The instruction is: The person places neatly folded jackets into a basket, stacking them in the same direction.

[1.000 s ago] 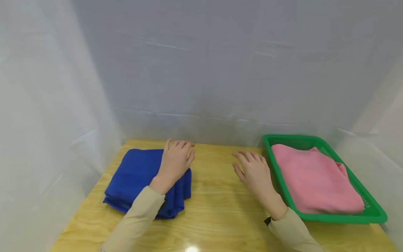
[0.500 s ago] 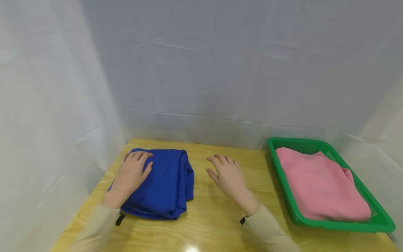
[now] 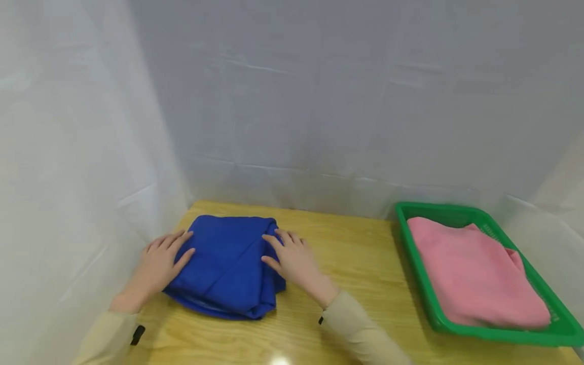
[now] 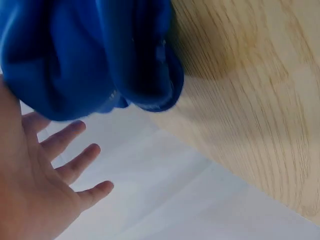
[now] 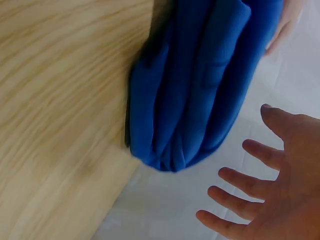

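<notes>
A folded blue cloth (image 3: 228, 258), thick and in several layers, lies at the left of the wooden table. At its left edge is my left hand (image 3: 157, 263), fingers spread and slightly bent, the tips overlapping the cloth in the head view. My right hand (image 3: 292, 261) is at the opposite edge, its thumb and forefinger over the folded side. In the left wrist view the palm (image 4: 35, 190) faces the cloth with fingers apart. The right wrist view shows the right hand's fingers (image 5: 245, 182) spread beside the layered folds, gripping nothing.
A green plastic basket (image 3: 422, 284) stands at the right of the wooden table (image 3: 351, 253), with a folded pink cloth (image 3: 474, 274) inside. White sheeting (image 3: 292, 101) hangs behind the table and along both sides.
Both hands have moved left. The left hand passed from above the blue cloth to its left edge; the right hand came from near the basket to the cloth's right edge.
</notes>
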`<act>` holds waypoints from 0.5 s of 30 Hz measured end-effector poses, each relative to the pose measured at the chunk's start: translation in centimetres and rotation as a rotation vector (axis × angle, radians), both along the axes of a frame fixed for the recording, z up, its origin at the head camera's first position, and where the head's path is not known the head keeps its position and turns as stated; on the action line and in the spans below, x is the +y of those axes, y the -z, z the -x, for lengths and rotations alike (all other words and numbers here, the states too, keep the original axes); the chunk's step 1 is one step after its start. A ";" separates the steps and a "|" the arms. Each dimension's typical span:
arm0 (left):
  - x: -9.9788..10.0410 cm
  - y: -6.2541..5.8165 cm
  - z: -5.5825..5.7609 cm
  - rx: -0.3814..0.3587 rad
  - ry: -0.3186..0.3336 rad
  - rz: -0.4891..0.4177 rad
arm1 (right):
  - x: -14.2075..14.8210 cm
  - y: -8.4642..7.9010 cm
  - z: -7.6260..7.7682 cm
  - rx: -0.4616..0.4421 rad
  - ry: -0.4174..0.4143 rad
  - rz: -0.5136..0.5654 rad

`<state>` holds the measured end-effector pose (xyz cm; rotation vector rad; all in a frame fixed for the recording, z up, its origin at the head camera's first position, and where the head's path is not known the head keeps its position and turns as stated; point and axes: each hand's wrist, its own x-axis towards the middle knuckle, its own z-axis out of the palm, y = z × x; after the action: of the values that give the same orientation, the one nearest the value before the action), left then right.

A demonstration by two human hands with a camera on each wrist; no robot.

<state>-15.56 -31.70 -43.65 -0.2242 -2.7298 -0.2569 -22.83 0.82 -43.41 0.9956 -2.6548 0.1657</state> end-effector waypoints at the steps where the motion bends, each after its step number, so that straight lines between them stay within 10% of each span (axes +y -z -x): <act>1: -0.2 0.1 0.1 -0.013 0.008 -0.004 | -0.3 0.1 -0.1 -0.006 -0.006 -0.006; 15: -2.0 3.0 0.6 -0.082 0.112 -0.003 | -2.4 2.2 -0.7 -0.164 -0.077 -0.113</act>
<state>-16.11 -33.67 -46.61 -0.3741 -2.8012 -0.3072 -22.09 -1.59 -45.59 1.1685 -2.8021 0.1197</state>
